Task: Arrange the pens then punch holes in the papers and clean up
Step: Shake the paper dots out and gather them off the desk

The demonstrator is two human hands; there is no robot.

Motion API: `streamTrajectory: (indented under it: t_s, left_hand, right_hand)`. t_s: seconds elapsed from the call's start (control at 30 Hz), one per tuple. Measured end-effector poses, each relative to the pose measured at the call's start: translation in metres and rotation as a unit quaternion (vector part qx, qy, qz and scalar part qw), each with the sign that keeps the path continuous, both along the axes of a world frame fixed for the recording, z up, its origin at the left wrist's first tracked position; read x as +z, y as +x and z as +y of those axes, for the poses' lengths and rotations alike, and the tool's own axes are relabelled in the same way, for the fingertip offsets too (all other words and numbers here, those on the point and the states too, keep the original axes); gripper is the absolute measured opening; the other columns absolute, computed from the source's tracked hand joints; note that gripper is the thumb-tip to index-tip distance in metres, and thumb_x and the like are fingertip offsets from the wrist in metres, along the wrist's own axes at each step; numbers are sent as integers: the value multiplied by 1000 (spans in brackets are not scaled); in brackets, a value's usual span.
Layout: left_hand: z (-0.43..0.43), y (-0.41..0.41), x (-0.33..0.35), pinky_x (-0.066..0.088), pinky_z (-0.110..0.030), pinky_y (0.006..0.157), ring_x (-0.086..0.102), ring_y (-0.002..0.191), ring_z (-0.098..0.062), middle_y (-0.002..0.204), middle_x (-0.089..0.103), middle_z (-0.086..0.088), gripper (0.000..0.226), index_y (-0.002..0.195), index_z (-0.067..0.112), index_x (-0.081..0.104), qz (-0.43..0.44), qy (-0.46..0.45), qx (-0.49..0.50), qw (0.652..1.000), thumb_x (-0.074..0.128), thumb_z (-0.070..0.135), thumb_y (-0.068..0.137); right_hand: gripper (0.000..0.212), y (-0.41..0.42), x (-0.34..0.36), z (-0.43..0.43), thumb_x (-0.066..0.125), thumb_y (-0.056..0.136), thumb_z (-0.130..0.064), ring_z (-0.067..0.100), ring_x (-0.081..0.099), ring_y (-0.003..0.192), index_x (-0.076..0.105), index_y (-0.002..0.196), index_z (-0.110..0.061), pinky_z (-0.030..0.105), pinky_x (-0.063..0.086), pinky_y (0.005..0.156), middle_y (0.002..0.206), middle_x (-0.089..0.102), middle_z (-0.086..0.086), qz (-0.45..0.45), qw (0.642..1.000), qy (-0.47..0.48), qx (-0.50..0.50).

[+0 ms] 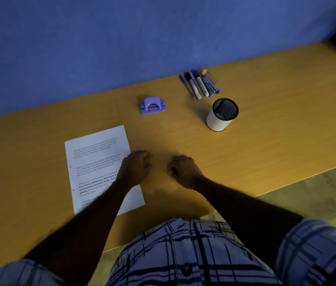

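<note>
Both your fists curled, holding nothing.
L hand point(136, 168) rests on right edge of printed sheet point(97, 162); R hand point(183, 171) on bare desk point(266, 131). Far off: hole punch point(152, 105), mesh pen cup point(222, 114), pens point(196, 84) near wall.

**Bench layout**

Paper point(97, 162) lies on the bench point(266, 131) at left. Behind it, toward the wall point(101, 48), sits the punch point(152, 105). Right of the punch stands the cup point(220, 116), with the pens point(197, 84) behind it.
</note>
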State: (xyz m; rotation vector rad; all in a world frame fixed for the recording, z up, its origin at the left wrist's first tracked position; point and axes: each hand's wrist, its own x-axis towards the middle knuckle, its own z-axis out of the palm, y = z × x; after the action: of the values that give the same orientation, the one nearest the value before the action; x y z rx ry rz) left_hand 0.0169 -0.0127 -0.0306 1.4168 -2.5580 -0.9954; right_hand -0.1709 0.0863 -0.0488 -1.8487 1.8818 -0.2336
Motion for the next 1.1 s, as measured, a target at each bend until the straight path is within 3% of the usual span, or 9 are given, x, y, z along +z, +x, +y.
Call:
streamTrajectory:
  t_s: [0.2,0.33,0.5,0.6,0.7,0.83,0.97,1.1]
  left_hand:
    - [-1,-2,-2,48,-40,100,60,115,-19,126,65,-2,38,126,16,60,-18,-10,-12,1000,61,27,89]
    - [0,-5,-4,48,-38,98,60,114,-19,126,64,-2,38,125,16,60,-21,-23,-21,999,61,27,89]
    - [4,-16,-6,49,-33,94,61,111,-18,123,65,-2,36,123,16,61,-6,-13,-35,999,63,26,89]
    - [3,-25,-5,46,-30,94,59,111,-17,124,64,-2,35,124,17,61,3,-12,-58,998,61,25,90]
    - [-2,-34,-3,47,-35,98,59,112,-19,123,64,-3,34,124,15,60,0,-20,-73,997,58,26,92]
    - [-6,-42,-2,47,-36,99,60,112,-19,121,65,-3,32,122,15,62,12,-27,-75,997,60,25,91]
    - [-7,-47,0,49,-38,99,60,111,-19,120,66,-2,32,120,15,62,16,-19,-66,997,61,24,90]
    - [-5,-49,1,52,-38,95,63,105,-16,114,68,0,30,116,16,64,28,-7,-52,998,64,22,87]
  right_hand:
    - [24,-7,-1,-1,48,97,-27,26,48,120,61,112,-15,44,33,101,124,56,7,41,998,49,-22]
    - [16,-37,1,3,50,96,-23,26,51,110,61,104,-13,42,38,93,113,58,8,0,991,33,-128]
    - [14,-73,18,3,54,95,-16,29,56,93,64,95,-6,40,45,80,99,62,12,-51,981,-34,-185]
    - [20,-95,39,-3,57,94,-12,22,49,72,55,75,-14,30,33,65,75,52,4,-113,961,-107,-230]
    - [22,-119,62,-11,55,96,-12,18,46,65,51,75,-13,28,27,58,71,49,3,-151,932,-164,-285]
    - [14,-148,84,-25,58,90,-9,18,51,66,60,78,-5,27,32,56,73,57,6,-137,911,-212,-327]
    - [8,-172,88,-39,62,86,-8,19,58,77,69,89,-6,20,35,57,85,66,6,-112,910,-184,-353]
    - [14,-185,86,-41,64,85,-10,24,65,83,73,95,-8,28,46,65,94,73,10,-97,911,-157,-370]
